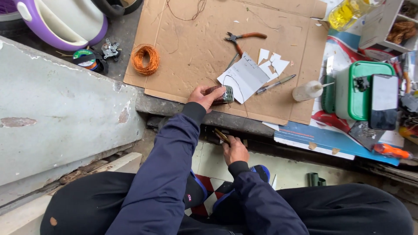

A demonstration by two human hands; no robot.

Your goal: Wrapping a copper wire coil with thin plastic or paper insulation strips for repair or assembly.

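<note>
My left hand (203, 96) reaches forward onto the cardboard sheet (196, 48) and grips a small dark wire-wound coil (223, 95) at the sheet's near edge. Thin wire trails from the coil over a white paper note (244, 78). My right hand (235, 150) is lower, below the ledge and close to my lap, closed on a thin brownish stick-like tool (221, 135). Both arms wear dark blue sleeves.
An orange copper wire coil (146, 59) lies on the cardboard's left part, orange-handled pliers (244, 37) farther back, a pen (275, 84) and white paper scraps (272, 63) to the right. A glue bottle (310, 90), green box (361, 89), dark phone (384, 107) and orange screwdriver (391, 151) sit right.
</note>
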